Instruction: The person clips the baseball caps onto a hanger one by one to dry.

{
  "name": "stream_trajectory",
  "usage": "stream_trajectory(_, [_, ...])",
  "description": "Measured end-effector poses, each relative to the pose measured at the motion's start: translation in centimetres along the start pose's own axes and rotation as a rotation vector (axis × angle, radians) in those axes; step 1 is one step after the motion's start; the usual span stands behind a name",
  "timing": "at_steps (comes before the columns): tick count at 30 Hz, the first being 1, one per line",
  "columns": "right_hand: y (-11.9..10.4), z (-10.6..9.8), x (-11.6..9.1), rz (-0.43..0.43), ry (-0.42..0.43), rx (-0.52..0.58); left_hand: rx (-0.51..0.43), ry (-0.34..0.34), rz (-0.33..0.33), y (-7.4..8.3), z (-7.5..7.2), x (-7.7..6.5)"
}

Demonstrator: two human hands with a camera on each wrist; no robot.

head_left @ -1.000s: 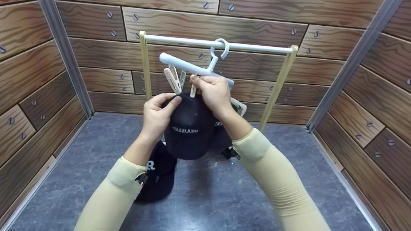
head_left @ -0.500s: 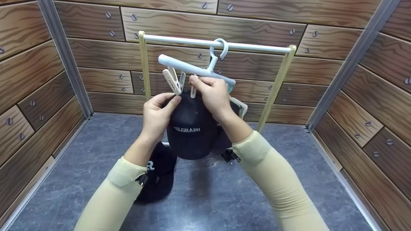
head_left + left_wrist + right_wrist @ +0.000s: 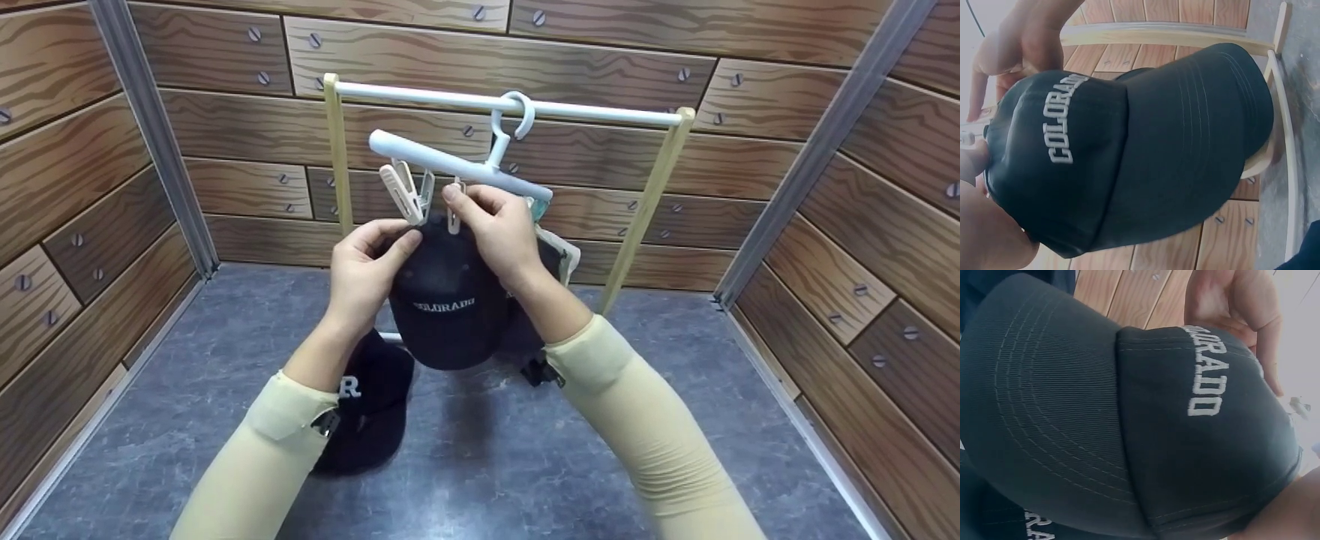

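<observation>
A black baseball cap (image 3: 450,277) lettered COLORADO hangs brim-down under the tilted white clip hanger (image 3: 435,156). My left hand (image 3: 360,274) pinches the top left of its crown between thumb and fingers. A beige clip (image 3: 402,196) comes down to the crown right beside those fingertips. With thumb and index finger, my right hand (image 3: 506,236) pinches a second clip (image 3: 454,220), whose lower end overlaps the crown. The cap's brim (image 3: 1185,140) fills the middle of the left wrist view. In the right wrist view, the lettered cap front (image 3: 1207,382) covers most of the clips.
The hanger hooks over the white rod (image 3: 600,112) of a small wooden rack (image 3: 652,202). Behind my right wrist hangs another dark cap (image 3: 523,326), with a pale tag-like piece (image 3: 568,259) nearby. A black cap marked R (image 3: 375,427) lies on the grey floor.
The hanger's bar has dipped slightly, and the right hand with its clip has come down a little. The cap has turned slightly, its lettering shifting right. Both hands keep their pinch.
</observation>
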State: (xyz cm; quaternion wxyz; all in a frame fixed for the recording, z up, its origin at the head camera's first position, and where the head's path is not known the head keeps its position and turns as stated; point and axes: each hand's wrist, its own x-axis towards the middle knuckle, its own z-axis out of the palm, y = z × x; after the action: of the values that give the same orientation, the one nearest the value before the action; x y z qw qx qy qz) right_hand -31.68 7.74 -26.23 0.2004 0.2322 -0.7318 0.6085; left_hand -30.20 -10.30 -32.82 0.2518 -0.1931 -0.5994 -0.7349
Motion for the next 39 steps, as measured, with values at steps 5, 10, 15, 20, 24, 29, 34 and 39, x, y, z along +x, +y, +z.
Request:
stream_trajectory(5, [0.7,-0.1,-0.3,-0.031,0.003,-0.001,0.012,0.000,-0.010,-0.5,-0.2,-0.2])
stream_trajectory(10, [1.6,-0.4,-0.8,-0.073,0.004,-0.057,0.036,0.000,-0.026,-0.4,-0.3,-0.4])
stream_trajectory(15, [2.7,-0.7,-1.5,-0.115,0.015,-0.096,0.070,0.003,-0.046,-1.1,-0.8,-0.6])
stream_trajectory(20, [3.7,-0.9,-2.1,-0.157,0.046,-0.167,0.065,0.000,-0.053,-2.3,-1.6,-0.7])
stream_trajectory(24, [4.6,-1.1,-2.6,-0.190,0.061,-0.188,0.043,-0.008,-0.052,-2.9,-2.1,-0.9])
stream_trajectory(29, [5.6,-1.3,-3.3,-0.235,0.083,-0.199,0.010,-0.020,-0.077,-3.4,-2.5,-1.4])
stream_trajectory(34, [6.5,-1.5,-4.0,-0.256,0.104,-0.239,0.010,-0.020,-0.099,-3.6,-2.8,-1.9])
stream_trajectory(39, [7.4,-1.7,-4.7,-0.274,0.137,-0.254,0.045,-0.029,-0.104,-4.1,-3.2,-2.2])
